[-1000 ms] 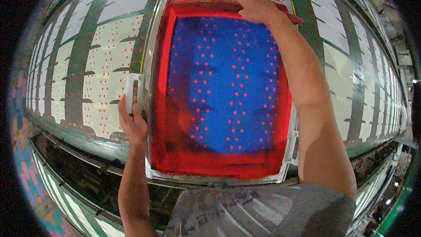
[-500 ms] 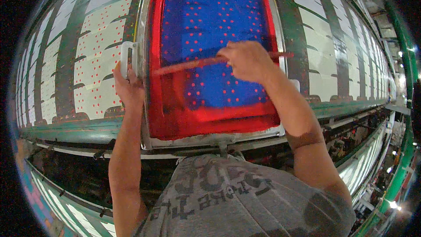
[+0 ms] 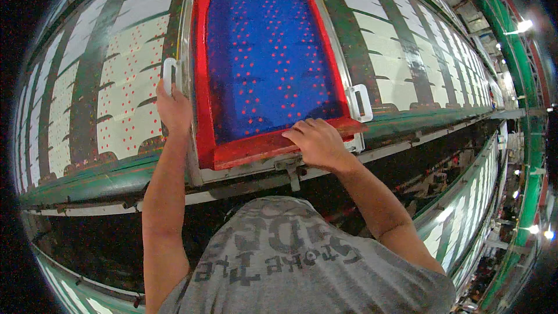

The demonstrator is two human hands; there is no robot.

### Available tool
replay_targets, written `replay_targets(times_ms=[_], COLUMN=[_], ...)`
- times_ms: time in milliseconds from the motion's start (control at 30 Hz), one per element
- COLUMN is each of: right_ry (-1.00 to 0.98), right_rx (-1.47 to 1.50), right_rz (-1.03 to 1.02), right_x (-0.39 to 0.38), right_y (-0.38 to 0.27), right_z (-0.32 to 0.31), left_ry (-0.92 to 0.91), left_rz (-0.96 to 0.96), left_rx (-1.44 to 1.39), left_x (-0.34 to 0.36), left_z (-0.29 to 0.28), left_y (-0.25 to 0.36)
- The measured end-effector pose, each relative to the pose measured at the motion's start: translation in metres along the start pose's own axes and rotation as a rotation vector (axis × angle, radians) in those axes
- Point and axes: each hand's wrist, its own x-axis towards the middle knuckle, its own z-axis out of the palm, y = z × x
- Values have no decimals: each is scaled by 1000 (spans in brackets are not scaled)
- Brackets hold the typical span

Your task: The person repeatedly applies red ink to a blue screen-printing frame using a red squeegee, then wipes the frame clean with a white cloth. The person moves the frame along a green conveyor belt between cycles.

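Note:
A printing screen (image 3: 197,140) with a metal frame lies in front of me, its blue mesh (image 3: 279,64) dotted with red and bordered by red ink. My left hand (image 3: 174,108) is closed round the white handle (image 3: 169,74) on the frame's left side. At the near end of the screen, my right hand (image 3: 318,142) grips a long red-smeared squeegee (image 3: 256,150) from above, thumb on the near left and fingers over its top. The squeegee lies across the red ink band, nearly the full width of the frame. A second white handle (image 3: 362,103) sticks out at the right, untouched.
Pale panels with red dots (image 3: 131,81) lie on the long green table to the left. Plain pale panels (image 3: 381,61) lie to the right. A green rail (image 3: 407,117) runs along the table's near edge. A green post (image 3: 526,140) and lamps stand far right.
My right hand has drawn the squeegee from mid-screen toward me to the near end. The red ink pool there now lies under it. My left hand stays on its handle.

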Motion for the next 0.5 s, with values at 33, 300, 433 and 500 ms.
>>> replay_targets(times_ms=[33,300,433,500], right_ry=[-22,-122,5,47], right_rx=[4,12,64,182], right_rz=[20,74,-63,-134], right_x=[2,-15,-33,-43], right_y=[2,-9,0,6], right_z=[-2,-7,14,24], left_ry=[-22,-21,10,27], left_rz=[-19,-32,8,82], left_rx=[-7,15,34,51], left_x=[1,-2,-2,-1], left_z=[1,-3,1,2], left_y=[0,6,1,-6])
